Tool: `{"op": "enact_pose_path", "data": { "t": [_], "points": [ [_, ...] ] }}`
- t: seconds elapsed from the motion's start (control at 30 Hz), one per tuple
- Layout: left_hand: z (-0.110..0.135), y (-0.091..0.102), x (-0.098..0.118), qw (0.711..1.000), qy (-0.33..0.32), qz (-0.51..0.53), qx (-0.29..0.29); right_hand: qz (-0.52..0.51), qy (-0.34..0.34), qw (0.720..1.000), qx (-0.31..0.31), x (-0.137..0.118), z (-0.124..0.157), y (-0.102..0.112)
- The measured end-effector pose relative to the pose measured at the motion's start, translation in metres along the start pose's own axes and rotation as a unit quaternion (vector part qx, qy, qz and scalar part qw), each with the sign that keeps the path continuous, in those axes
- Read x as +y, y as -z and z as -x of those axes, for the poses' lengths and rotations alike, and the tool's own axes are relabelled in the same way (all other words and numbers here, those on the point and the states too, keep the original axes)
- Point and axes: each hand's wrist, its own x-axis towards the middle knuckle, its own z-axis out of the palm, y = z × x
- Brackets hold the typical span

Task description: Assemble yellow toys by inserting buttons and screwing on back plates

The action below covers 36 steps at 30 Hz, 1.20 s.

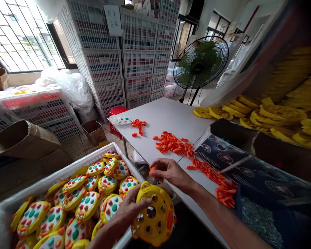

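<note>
My left hand (pixel 129 209) grips the rim of a yellow plastic toy shell (pixel 159 202), round and pierced with several holes, with an orange part set in its right side. Just above the shell, my right hand (pixel 173 172) pinches a small orange plastic piece (pixel 152 171) between thumb and fingers, apart from the shell. A pile of similar orange pieces (pixel 172 143) lies on the white table beyond that hand. Left of the shell, a white lined crate (pixel 86 159) is heaped with yellow toys (pixel 86 204) that carry white faces with coloured bumps.
More orange pieces (pixel 209 173) trail along the table (pixel 160 112) toward open cardboard boxes (pixel 230 136) on the right. Small metal screws (pixel 259 218) fill a blue container. Yellow shells (pixel 277 114) are stacked behind. A fan (pixel 200 62) stands past the table, near stacked crates (pixel 140 62).
</note>
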Motion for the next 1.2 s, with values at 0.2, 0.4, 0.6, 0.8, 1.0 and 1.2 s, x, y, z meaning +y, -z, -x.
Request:
{"op": "enact_pose_path", "data": {
  "t": [0.2,0.4,0.6,0.8,1.0,1.2],
  "points": [
    [-0.001,-0.003,0.001,1.000,0.004,-0.005,-0.005,0.024,0.028,0.998,0.048,0.008,0.034,-0.029],
    [0.002,-0.004,0.004,0.997,0.001,-0.050,-0.050,0.135,0.107,0.976,0.131,0.028,0.047,-0.037],
    [0.006,-0.008,0.013,0.991,0.001,-0.132,-0.033,0.129,0.113,0.977,0.128,0.027,0.055,-0.037],
    [0.011,-0.009,0.019,0.984,0.002,-0.168,-0.054,0.093,0.058,0.990,0.089,0.026,0.060,-0.031],
    [0.018,-0.008,0.032,0.965,-0.007,-0.233,-0.116,0.015,-0.027,0.999,-0.030,0.013,0.070,-0.025],
    [0.018,-0.004,0.044,0.925,-0.039,-0.349,-0.142,0.025,-0.003,1.000,0.009,0.019,0.072,-0.031]
  ]
}}
